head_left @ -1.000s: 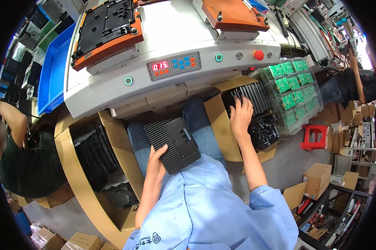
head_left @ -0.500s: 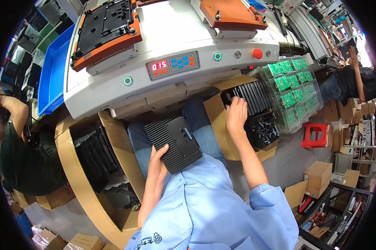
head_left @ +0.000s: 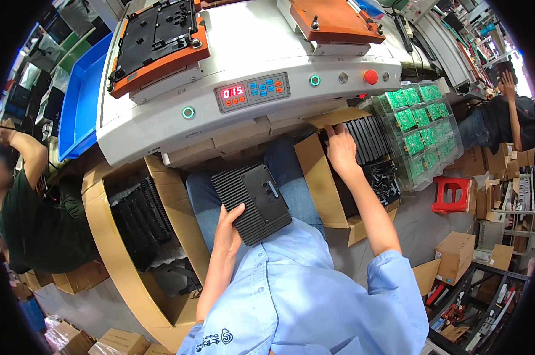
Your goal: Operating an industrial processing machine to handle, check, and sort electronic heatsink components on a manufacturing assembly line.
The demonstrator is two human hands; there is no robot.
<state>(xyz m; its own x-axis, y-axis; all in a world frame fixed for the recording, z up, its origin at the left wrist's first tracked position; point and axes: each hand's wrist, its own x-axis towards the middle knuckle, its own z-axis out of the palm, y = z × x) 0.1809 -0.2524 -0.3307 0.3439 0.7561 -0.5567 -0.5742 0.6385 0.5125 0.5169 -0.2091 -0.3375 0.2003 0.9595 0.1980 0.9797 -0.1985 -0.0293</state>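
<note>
My left hand [head_left: 226, 228] grips the left edge of a black finned metal housing [head_left: 252, 204], thumb on its upper face. The housing rests tilted over my lap, ribs on its left part and a flat panel with small holes on its right. My right hand [head_left: 342, 149] is inside an open cardboard box [head_left: 313, 177] on my right, fingers bent at the far left end of a row of black ribbed parts [head_left: 368, 139]. What its fingertips hold, if anything, is hidden. Small black pieces [head_left: 382, 182] lie nearer in that box.
A white machine [head_left: 161, 133] with buttons and two orange fixtures [head_left: 338, 23] stands ahead. Clear trays of green circuit boards [head_left: 418, 121] are right of the box. On my left, a cardboard box [head_left: 110, 228] holds black housings. A red stool [head_left: 451, 195] and two other people flank me.
My right hand has moved from the top of the black parts to their far left end, its fingers now bent. My left hand keeps its hold on the housing. The view has shifted slightly.
</note>
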